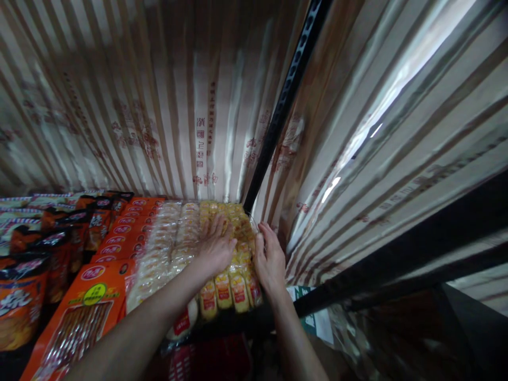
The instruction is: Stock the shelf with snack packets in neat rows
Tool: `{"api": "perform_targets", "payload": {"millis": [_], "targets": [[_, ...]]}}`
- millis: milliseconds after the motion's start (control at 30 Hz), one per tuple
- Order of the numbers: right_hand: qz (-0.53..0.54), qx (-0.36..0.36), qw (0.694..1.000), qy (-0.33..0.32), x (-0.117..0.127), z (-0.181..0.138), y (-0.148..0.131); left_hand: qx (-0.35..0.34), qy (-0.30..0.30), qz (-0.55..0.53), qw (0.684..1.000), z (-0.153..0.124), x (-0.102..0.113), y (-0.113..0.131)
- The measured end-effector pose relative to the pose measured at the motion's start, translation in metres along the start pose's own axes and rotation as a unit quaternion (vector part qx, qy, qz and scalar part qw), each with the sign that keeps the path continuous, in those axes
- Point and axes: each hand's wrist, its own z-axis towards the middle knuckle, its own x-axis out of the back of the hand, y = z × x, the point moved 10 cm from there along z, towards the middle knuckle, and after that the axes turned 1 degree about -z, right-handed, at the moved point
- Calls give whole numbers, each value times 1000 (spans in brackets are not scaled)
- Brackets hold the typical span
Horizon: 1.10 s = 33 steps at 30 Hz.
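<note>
My left hand (pixel 217 246) lies with its fingers spread on top of the rows of yellow-wrapped snack packs (pixel 223 291), close to the clear-wrapped pale packs (pixel 159 243). Upright at the right end of those rows is my right hand (pixel 270 259), its fingers stretched out beside the outermost yellow packs. A thin, curved clear edge shows near its fingertips; whether the fingers touch it I cannot tell. Neither hand appears to grip anything. Small red and white labels face forward on the front yellow packs.
Orange snack packets (pixel 95 288) and black-and-orange bags (pixel 24 301) stand in rows to the left. A black perforated post (pixel 273 119) rises at the shelf's back corner. Printed pleated curtains (pixel 170 106) hang behind and to the right. A dark rail (pixel 381 243) slants across the right.
</note>
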Motion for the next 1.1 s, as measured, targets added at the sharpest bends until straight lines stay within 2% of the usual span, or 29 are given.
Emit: {"api": "perform_targets", "payload": {"millis": [133, 233, 333, 433, 633, 867, 1100], "targets": [[14, 34, 999, -14, 5, -72, -10, -75, 54, -10, 996, -59, 8, 34], [11, 21, 1000, -15, 9, -114, -8, -123, 66, -19, 990, -107, -3, 51], [7, -29, 999, 16, 19, -135, 4, -128, 57, -26, 990, -145, -22, 54], [-8, -70, 997, 35, 24, -144, 22, -137, 33, -37, 989, -167, -41, 57], [-74, -80, 994, 17, 11, -149, 53, -147, 3, -54, 988, -179, -64, 58], [-108, -70, 992, 5, 2, -140, 59, -132, -28, -44, 990, -185, -75, 48], [-88, -66, 994, 15, 3, -138, 60, -157, 17, -26, 987, -187, -74, 49]]}}
